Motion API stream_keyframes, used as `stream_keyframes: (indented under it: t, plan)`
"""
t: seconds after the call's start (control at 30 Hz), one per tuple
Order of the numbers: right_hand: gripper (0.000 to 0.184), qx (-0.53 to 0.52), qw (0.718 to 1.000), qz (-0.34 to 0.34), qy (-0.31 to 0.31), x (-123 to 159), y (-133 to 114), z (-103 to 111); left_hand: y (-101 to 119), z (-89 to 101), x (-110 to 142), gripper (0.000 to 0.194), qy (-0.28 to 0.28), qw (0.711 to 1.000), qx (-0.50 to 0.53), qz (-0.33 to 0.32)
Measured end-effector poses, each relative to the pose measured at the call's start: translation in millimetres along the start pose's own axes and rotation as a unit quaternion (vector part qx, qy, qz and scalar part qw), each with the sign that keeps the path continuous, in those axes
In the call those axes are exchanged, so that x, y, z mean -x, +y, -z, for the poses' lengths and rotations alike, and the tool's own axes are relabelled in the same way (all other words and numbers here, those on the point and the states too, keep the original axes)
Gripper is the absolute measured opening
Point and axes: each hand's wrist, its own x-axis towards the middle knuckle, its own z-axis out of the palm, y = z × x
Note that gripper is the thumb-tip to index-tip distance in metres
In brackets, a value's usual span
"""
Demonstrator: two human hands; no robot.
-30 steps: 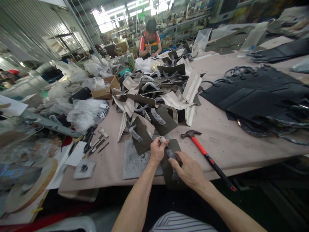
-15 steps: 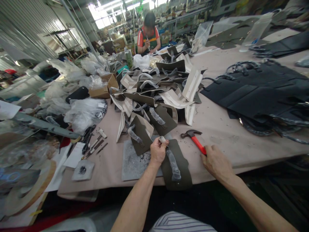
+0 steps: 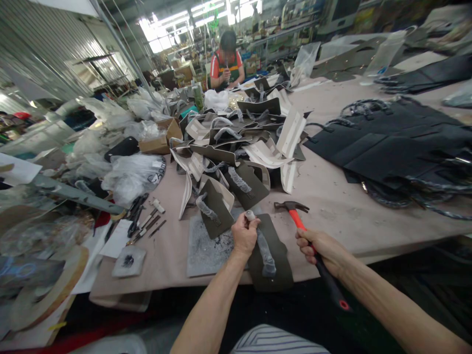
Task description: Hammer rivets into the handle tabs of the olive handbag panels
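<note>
My left hand point(image 3: 245, 237) is closed round a short tool with a whitish, wrapped-looking top point(image 3: 250, 215); its lower end is hidden. Beneath and beside that hand lies a dark olive bag panel point(image 3: 280, 255) with a plastic-wrapped handle point(image 3: 266, 251), hanging partly over the table's near edge. Under it, a grey slab point(image 3: 199, 255) with black scraps shows on the left. My right hand point(image 3: 319, 248) grips a claw hammer point(image 3: 295, 216) by its red and black handle. The hammer's head points away from me, right of the panel, apparently just over the table.
Several olive panels with wrapped handles point(image 3: 243, 184) are heaped ahead. Black bag pieces point(image 3: 398, 137) lie on the right. Slim tools point(image 3: 147, 221) and a small pale block point(image 3: 129, 260) lie to the left. A co-worker point(image 3: 226, 64) sits across the table.
My right hand has closed round the hammer handle and tilted its rear end up off the table, nearer to me. The left hand keeps its hold in about the same place.
</note>
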Motion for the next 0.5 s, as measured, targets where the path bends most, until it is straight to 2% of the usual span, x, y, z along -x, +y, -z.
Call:
stream_keyframes:
  t: [0.07,0.13,0.17,0.23,0.27,0.33,0.43,0.5]
  plan:
    - [0.028,0.000,0.998,0.047,0.028,17.6,-7.8,-6.4,0.5,1.9,2.4,0.011,-0.016,0.999,-0.030,-0.033]
    - [0.037,0.077,0.980,0.161,0.088,33.4,-15.4,-7.5,1.4,4.3,3.5,0.010,-0.047,0.995,-0.046,-0.070]
    - [0.039,0.141,0.956,0.229,0.121,39.1,-18.5,-6.5,1.7,5.2,3.5,0.011,-0.060,0.994,-0.048,-0.082]
    - [0.041,0.283,0.884,0.333,0.166,44.5,-22.2,-3.0,1.9,6.2,3.0,0.012,-0.072,0.992,-0.046,-0.089]
    - [0.041,0.350,0.850,0.354,0.173,44.7,-23.5,-0.9,1.7,6.4,2.6,0.013,-0.073,0.992,-0.046,-0.088]
    - [0.040,0.460,0.803,0.345,0.154,43.5,-28.5,3.8,1.0,6.1,1.8,0.014,-0.069,0.993,-0.046,-0.081]
    - [0.039,0.510,0.772,0.355,0.135,51.3,-51.4,10.6,0.5,5.7,1.4,0.013,-0.074,0.993,-0.046,-0.082]
    - [0.041,0.448,0.764,0.423,0.192,65.3,-74.0,12.2,1.1,5.8,1.6,0.012,-0.079,0.992,-0.042,-0.089]
